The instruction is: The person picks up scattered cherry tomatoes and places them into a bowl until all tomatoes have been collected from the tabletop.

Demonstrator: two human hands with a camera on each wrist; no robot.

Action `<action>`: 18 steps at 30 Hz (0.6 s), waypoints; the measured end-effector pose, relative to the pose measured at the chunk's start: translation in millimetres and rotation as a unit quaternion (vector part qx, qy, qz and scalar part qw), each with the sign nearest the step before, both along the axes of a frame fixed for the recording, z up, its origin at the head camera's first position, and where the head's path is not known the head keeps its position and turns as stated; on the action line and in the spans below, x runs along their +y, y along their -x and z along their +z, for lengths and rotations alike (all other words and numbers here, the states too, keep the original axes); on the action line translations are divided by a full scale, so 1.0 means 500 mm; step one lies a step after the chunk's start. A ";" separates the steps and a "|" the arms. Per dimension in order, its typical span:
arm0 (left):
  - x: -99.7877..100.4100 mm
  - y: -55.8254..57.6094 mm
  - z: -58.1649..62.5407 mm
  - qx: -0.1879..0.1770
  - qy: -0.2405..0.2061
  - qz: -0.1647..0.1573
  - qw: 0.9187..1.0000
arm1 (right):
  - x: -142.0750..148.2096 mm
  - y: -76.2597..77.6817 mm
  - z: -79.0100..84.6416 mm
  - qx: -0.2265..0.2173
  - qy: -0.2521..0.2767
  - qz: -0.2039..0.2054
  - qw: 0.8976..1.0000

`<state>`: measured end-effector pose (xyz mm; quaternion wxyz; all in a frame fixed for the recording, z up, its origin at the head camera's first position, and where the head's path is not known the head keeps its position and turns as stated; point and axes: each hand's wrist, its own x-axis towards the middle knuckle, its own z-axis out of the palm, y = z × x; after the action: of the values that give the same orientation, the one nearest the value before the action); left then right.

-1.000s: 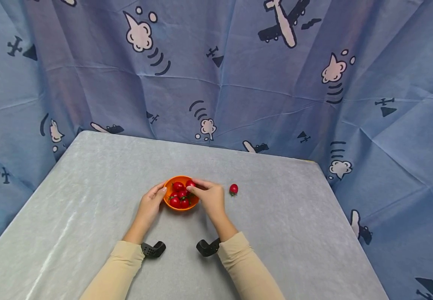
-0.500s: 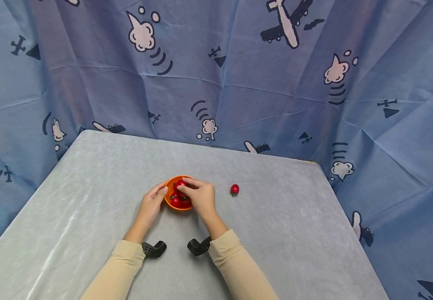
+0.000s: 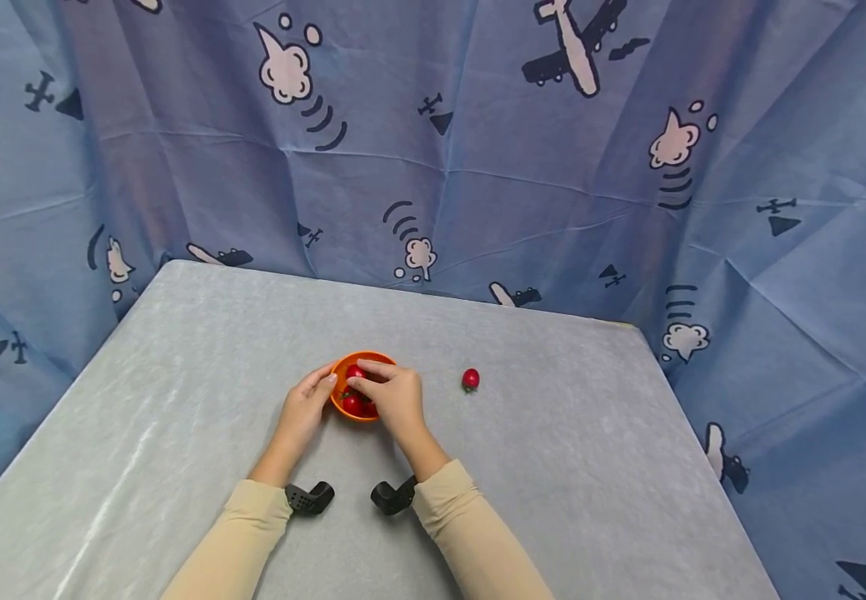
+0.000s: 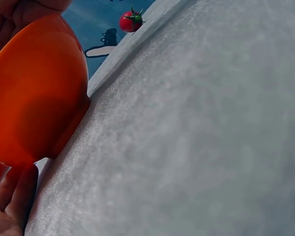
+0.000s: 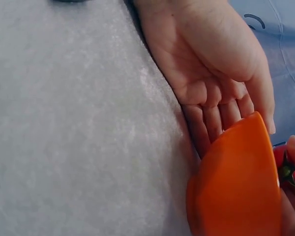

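Observation:
An orange bowl point(image 4: 37, 93) with several red cherry tomatoes in it stands on the table, in front of the person. The left hand point(image 3: 303, 410) holds the bowl's left side, thumb at the rim and fingers along the outer wall. Over the bowl, the right hand point(image 3: 400, 400) pinches a cherry tomato point(image 3: 355, 372) between thumb and forefinger. This hand hides part of the bowl's contents. In the right wrist view, a green-stemmed cherry tomato point(image 5: 286, 169) shows beside the right hand's fingertips, just past the bowl's rim.
A single cherry tomato point(image 3: 471, 379) lies on the grey tablecloth point(image 3: 590, 450), right of the bowl. Behind the table hangs a blue curtain point(image 3: 372, 100) printed with planes and clouds. Each wrist carries a black device, such as the left camera mount point(image 3: 310, 498).
The right hand has moved left over the bowl, from its right rim towards the middle, with a cherry tomato at its fingertips. The left hand stays on the bowl.

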<state>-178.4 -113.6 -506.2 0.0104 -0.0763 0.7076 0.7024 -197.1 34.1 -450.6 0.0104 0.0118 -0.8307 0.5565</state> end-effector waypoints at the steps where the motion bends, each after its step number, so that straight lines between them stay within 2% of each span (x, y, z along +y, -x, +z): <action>1: 0.000 0.000 0.000 0.001 0.001 -0.001 1.000 | 0.000 0.000 -0.001 0.001 -0.001 0.001 1.000; 12: 0.002 0.000 0.005 0.008 -0.014 -0.002 1.000 | 0.002 0.004 -0.012 0.021 -0.008 0.017 1.000; 18: 0.003 0.000 0.005 -0.001 -0.022 0.001 1.000 | 0.003 0.001 -0.010 0.031 -0.006 0.023 0.999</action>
<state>-178.6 -112.2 -503.5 0.0118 -0.0771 0.6921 0.7176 -197.8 35.7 -455.6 0.0232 0.0483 -0.8330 0.5507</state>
